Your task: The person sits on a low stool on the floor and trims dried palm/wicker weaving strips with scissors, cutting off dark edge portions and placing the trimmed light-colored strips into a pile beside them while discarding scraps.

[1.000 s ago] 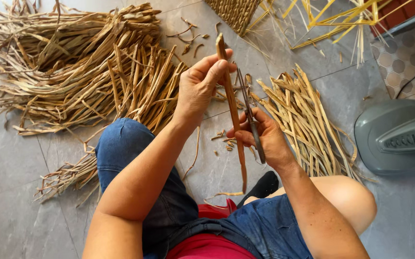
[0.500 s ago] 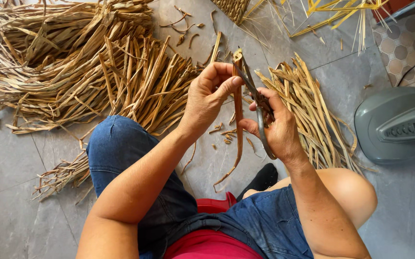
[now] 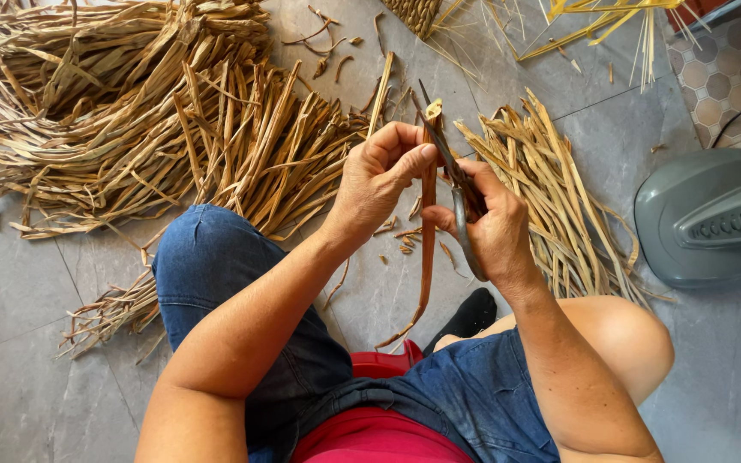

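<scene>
Dried brown plant strip [image 3: 428,214] stands upright at the centre of the frame. The left hand [image 3: 376,180] is closed on its upper part, thumb pressed to it. The right hand [image 3: 492,230] is wrapped around scissors [image 3: 459,193], blades angled up against the strip's top. Piles of dried stalks [image 3: 139,111] fill the upper left; a grey appliance [image 3: 713,225] sits at right.

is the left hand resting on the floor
No, the left hand is raised above the tiles, pinching the top of a dried brown strip beside the right hand.
</scene>
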Demonstrator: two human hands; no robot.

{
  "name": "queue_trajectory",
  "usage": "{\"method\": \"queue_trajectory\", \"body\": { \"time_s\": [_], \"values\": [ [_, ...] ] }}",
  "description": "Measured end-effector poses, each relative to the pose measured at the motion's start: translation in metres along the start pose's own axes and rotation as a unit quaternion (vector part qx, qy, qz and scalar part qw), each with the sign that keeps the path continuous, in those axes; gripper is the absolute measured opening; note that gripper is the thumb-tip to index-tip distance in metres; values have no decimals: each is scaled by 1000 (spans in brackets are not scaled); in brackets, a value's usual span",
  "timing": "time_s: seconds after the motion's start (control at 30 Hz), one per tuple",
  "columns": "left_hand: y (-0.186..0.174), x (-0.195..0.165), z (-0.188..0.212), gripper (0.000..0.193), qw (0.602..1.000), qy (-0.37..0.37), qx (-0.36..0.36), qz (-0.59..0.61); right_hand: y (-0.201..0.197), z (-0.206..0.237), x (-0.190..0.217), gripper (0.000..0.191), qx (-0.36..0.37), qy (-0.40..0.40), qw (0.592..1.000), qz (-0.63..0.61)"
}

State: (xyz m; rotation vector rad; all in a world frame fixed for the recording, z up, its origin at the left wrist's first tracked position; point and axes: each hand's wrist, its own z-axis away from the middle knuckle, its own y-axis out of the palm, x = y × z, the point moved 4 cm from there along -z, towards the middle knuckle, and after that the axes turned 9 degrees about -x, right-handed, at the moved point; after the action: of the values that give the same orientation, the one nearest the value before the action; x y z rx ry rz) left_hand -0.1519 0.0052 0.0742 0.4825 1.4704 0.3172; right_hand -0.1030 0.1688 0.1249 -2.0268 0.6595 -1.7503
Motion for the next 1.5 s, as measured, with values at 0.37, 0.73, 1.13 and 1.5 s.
{"method": "queue_trajectory", "body": {
  "time_s": [0.37, 0.73, 1.13, 1.5],
  "values": [
    [-2, -6, 1, 17, 999, 9, -5, -40, 12, 0, -21, 24, -2, 185, 971, -151],
    [0, -10, 4, 19, 992, 92, -45, -75, 32, -3, -31, 31, 27, 109, 953, -281],
    [5, 58, 14, 56, 943, -296, 15, 153, -66, -7, -20, 42, -106, 26, 863, -493],
    [-88, -6, -35, 24, 983, 41, -181, 10, -40, -5, -46, 37, 152, 197, 957, -147]
  ]
}}
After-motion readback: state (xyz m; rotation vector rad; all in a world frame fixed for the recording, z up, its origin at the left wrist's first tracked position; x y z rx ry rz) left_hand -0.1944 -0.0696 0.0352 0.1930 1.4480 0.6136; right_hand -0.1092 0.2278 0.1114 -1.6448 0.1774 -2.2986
